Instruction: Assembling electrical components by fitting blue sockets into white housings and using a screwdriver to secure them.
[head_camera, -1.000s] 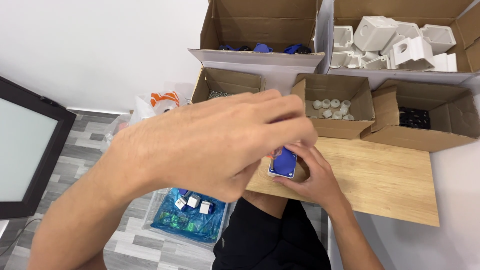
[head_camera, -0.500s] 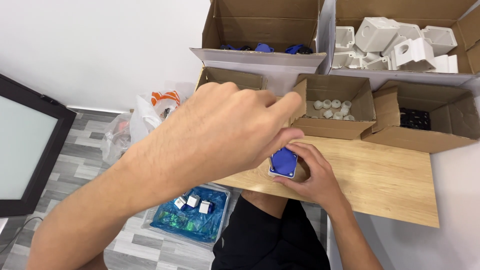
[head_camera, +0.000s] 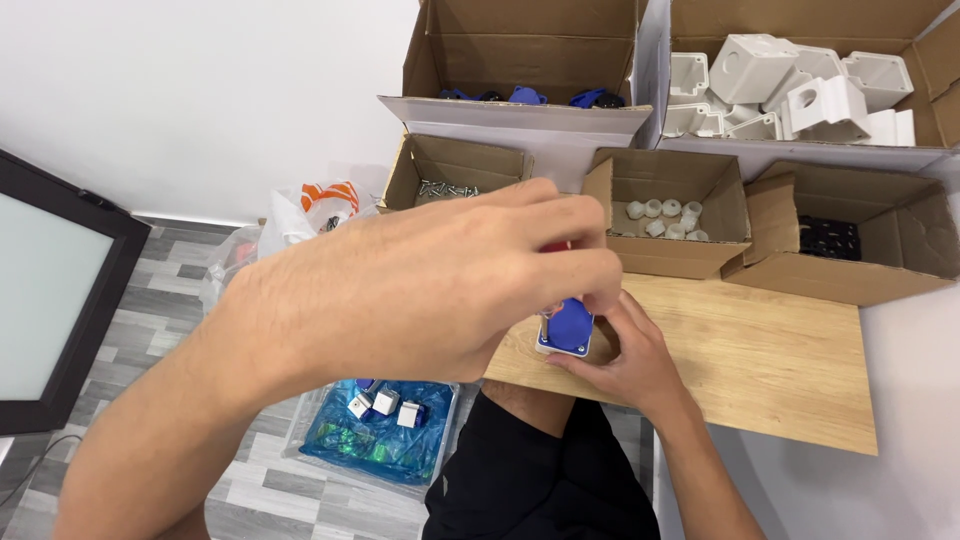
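My right hand (head_camera: 625, 355) has its grip closed around a small blue-and-white socket (head_camera: 566, 328), holding it down on the front left part of the wooden worktop (head_camera: 760, 370), fingers wrapped along its right side. My left hand (head_camera: 430, 285) comes in from above and across, large in the view, fingertips (head_camera: 590, 290) pinched together right on top of the socket; something red shows just behind them, but I cannot tell what it is or whether I am grasping it. Behind the socket stand three open cardboard boxes: one with screws (head_camera: 445, 186), one with small white rings (head_camera: 665, 218), one with black parts (head_camera: 830, 240). Farther back, two larger boxes hold blue pieces (head_camera: 527, 96) and white housings (head_camera: 790, 90). Down on the floor to my left sits a bin (head_camera: 385, 440) lined with blue plastic, with a few finished sockets in it.
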